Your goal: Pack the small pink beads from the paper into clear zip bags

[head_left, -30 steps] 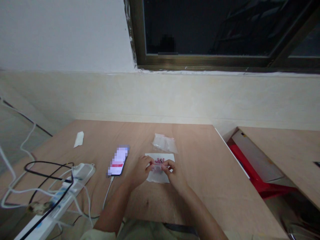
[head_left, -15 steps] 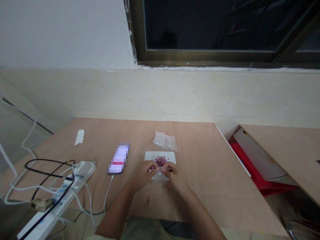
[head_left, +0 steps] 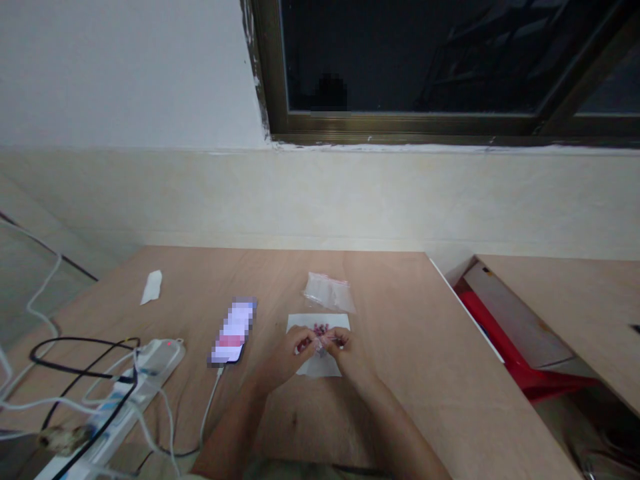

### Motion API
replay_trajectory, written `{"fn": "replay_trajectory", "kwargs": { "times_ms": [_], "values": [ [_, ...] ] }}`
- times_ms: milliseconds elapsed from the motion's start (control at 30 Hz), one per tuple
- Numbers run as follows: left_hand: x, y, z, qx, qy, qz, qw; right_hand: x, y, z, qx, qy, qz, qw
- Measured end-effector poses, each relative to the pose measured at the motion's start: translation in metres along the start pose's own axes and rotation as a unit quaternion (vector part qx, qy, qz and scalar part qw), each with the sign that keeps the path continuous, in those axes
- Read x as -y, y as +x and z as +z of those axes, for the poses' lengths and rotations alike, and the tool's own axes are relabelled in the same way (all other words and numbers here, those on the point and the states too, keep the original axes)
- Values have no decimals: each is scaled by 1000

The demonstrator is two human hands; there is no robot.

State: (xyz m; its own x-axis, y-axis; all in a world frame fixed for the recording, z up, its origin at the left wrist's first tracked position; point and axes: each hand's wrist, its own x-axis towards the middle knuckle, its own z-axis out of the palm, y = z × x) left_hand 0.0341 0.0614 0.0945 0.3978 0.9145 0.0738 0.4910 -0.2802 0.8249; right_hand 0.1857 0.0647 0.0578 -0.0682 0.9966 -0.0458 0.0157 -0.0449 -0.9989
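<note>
My left hand (head_left: pixel 300 343) and my right hand (head_left: pixel 340 341) meet over a white sheet of paper (head_left: pixel 320 369). Fingers and thumbs of both are pinched on a small clear plastic bag (head_left: pixel 320 348), mostly hidden between them. Just beyond the fingertips, a little pile of pink and dark beads (head_left: pixel 321 328) lies on the paper, partly covered by the hands. Farther back on the table are more clear zip bags (head_left: pixel 329 291) with a reddish seal line.
A lit phone (head_left: pixel 234 332) on a white charging cable lies to the left. Nearer the left edge, a white power strip (head_left: pixel 160 363) sits among tangled cords. A white scrap (head_left: pixel 151 287) lies at the back left. Right of the table (head_left: pixel 425 373) is a red object (head_left: pixel 525 377) in a gap.
The view has tilted up slightly, so everything sits lower. My hands stay pinched together on the bag and now cover more of the beads.
</note>
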Motion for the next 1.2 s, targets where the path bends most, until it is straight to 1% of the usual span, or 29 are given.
{"fn": "replay_trajectory", "kwargs": {
  "times_ms": [67, 167, 267, 367, 467, 600, 667, 733, 800, 900, 967, 1033, 1133, 1200],
  "values": [
    [1, 1, 1, -12, -5, -2, 1000, 1, 0, 0, 8, 14, 8, 1000],
    [7, -1, 0, -15, -23, -27, 999, 4, -2, -2, 29, 57, 45, 997],
    [14, -7, -2, -17, -41, -55, 997, 4, -4, -4, 22, 80, 60, 995],
    [18, -14, -3, -20, -45, -72, 996, 1, -7, -5, 20, 77, 62, 995],
    [16, -19, -2, -34, -57, -90, 994, -4, -13, -3, 30, 80, 74, 994],
    [11, -20, 2, -73, -105, -125, 984, -18, -28, 2, 85, 116, 107, 984],
    [12, -20, 4, -87, -122, -144, 978, -27, -33, 1, 92, 124, 123, 980],
    [16, -22, 6, -101, -134, -164, 972, -34, -31, -4, 67, 108, 116, 985],
    [23, -25, 7, -116, -144, -193, 964, -37, -19, -14, 27, 77, 92, 992],
    [37, -28, 2, -136, -150, -232, 951, -30, 14, -31, -57, 50, 55, 996],
    [46, -25, -4, -151, -144, -229, 951, -23, 43, -40, -130, 20, 40, 991],
    [53, -17, -11, -162, -127, -214, 955, -17, 69, -45, -199, -49, 45, 978],
    [61, 4, -20, -167, -111, -196, 960, -18, 95, -48, -234, -86, 48, 967],
    [66, 22, -25, -166, -110, -189, 961, -23, 105, -49, -232, -88, 52, 967]
  ]
}}
